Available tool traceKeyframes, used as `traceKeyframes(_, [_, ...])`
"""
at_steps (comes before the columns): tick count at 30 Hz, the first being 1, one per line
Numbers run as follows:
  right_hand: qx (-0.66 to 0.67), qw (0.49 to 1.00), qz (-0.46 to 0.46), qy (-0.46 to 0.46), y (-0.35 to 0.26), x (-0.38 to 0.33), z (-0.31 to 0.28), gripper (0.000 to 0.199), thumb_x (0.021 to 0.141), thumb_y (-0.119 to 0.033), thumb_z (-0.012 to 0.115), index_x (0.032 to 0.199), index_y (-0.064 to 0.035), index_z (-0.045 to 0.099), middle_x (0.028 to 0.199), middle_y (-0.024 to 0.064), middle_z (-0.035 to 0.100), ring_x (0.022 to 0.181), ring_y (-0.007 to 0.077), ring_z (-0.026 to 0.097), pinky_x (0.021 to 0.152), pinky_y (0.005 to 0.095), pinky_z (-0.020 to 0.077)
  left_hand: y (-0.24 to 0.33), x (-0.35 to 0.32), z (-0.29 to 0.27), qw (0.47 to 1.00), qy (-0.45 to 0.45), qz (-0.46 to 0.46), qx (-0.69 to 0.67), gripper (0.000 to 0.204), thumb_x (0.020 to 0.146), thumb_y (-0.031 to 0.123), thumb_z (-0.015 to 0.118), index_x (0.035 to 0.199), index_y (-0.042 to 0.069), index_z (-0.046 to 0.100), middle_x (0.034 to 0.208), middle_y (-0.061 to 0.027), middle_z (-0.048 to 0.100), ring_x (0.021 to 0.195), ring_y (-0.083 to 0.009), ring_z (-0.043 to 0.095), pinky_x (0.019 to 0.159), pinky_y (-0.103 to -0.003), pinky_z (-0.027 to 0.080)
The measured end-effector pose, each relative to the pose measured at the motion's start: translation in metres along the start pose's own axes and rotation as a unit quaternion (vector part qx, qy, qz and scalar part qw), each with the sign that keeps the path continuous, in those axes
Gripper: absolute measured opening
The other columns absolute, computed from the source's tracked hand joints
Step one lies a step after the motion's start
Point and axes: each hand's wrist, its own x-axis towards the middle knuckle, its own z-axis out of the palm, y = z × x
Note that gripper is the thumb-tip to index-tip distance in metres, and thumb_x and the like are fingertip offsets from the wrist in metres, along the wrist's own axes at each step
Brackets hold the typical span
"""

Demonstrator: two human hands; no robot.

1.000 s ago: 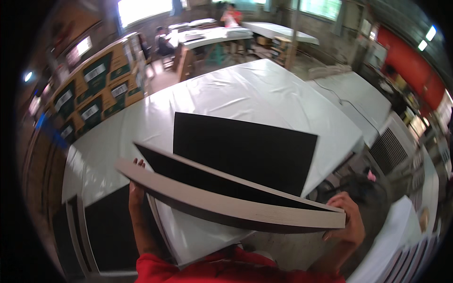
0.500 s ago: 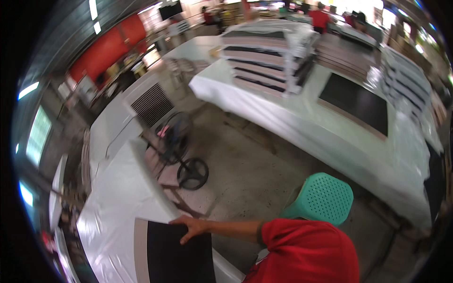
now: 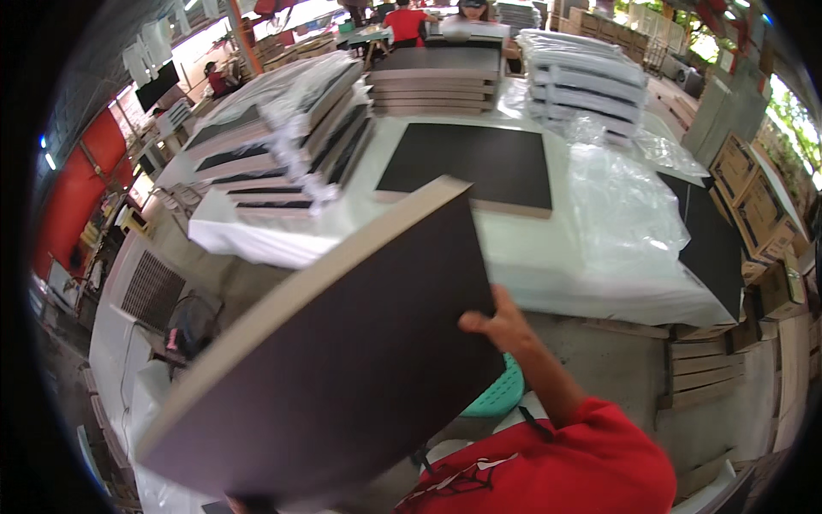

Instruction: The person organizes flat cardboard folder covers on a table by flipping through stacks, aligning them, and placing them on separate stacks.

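I hold a large dark board (image 3: pixel 342 360) with a pale edge, tilted in front of me and filling the lower left of the view. My right hand (image 3: pixel 498 324) grips its right edge, thumb on top. My left hand is hidden behind the board. Beyond it stands a white-covered table (image 3: pixel 531 257) with another dark board (image 3: pixel 471 163) lying flat on it.
Plastic-wrapped stacks of boards (image 3: pixel 282 146) lie on the table's left, more stacks (image 3: pixel 437 81) and white bundles (image 3: pixel 582 77) at the back. Loose plastic sheeting (image 3: pixel 621 206) and a leaning dark panel (image 3: pixel 706 231) are on the right. A green stool (image 3: pixel 497 394) and a floor fan (image 3: pixel 193 321) stand below. People (image 3: pixel 402 21) work far behind.
The view has swung from one table across the floor to a different table. One dark board is now held up tilted in front of me, with my right hand on its edge.
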Motion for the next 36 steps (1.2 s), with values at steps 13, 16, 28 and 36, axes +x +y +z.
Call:
traceKeyframes(13, [0.035, 0.965, 0.109, 0.236, -0.029, 0.249, -0.404, 0.084, 0.074, -0.056, 0.063, 0.121, 0.0105, 0.042, 0.117, 0.0226, 0.051, 0.106, 0.0306, 0.052, 0.091, 0.0406, 0.041, -0.148, 0.159, 0.713, 0.908, -0.247, 0.002, 0.337, 0.063, 0.07, 0.049, 0.062, 0.099, -0.008, 0.061, 0.098, -0.024, 0.061, 0.092, -0.0311, 0.059, 0.08, -0.036, 0.044])
traceKeyframes(16, [0.016, 0.955, 0.138, 0.264, -0.005, 0.289, -0.46, 0.08, 0.074, -0.059, 0.06, 0.112, 0.0101, 0.05, 0.108, 0.0183, 0.057, 0.1, 0.0283, 0.056, 0.086, 0.0376, 0.0457, -0.185, 0.156, 0.791, 0.889, -0.23, 0.0, 0.396, 0.064, 0.07, 0.048, 0.061, 0.1, -0.008, 0.06, 0.1, -0.026, 0.06, 0.094, -0.0335, 0.059, 0.082, -0.037, 0.044])
traceKeyframes(28, [0.011, 0.966, 0.144, 0.214, 0.043, 0.373, -0.477, 0.064, 0.074, -0.041, 0.069, 0.107, 0.0108, 0.052, 0.1, 0.0185, 0.059, 0.088, 0.0263, 0.06, 0.076, 0.0362, 0.0498, -0.252, 0.238, 0.883, 0.817, -0.244, 0.063, 0.519, 0.06, 0.067, 0.048, 0.06, 0.096, -0.005, 0.063, 0.099, -0.0269, 0.06, 0.095, -0.0373, 0.058, 0.083, -0.039, 0.044])
traceKeyframes(36, [-0.005, 0.955, 0.214, 0.205, 0.087, 0.406, -0.475, 0.073, 0.073, -0.043, 0.07, 0.114, 0.0131, 0.047, 0.107, 0.0188, 0.056, 0.094, 0.0264, 0.058, 0.079, 0.0333, 0.0478, -0.319, 0.307, 0.821, 0.818, -0.258, 0.124, 0.498, 0.058, 0.08, 0.052, 0.051, 0.114, 0.005, 0.057, 0.104, -0.0153, 0.062, 0.095, -0.0311, 0.059, 0.083, -0.035, 0.044])
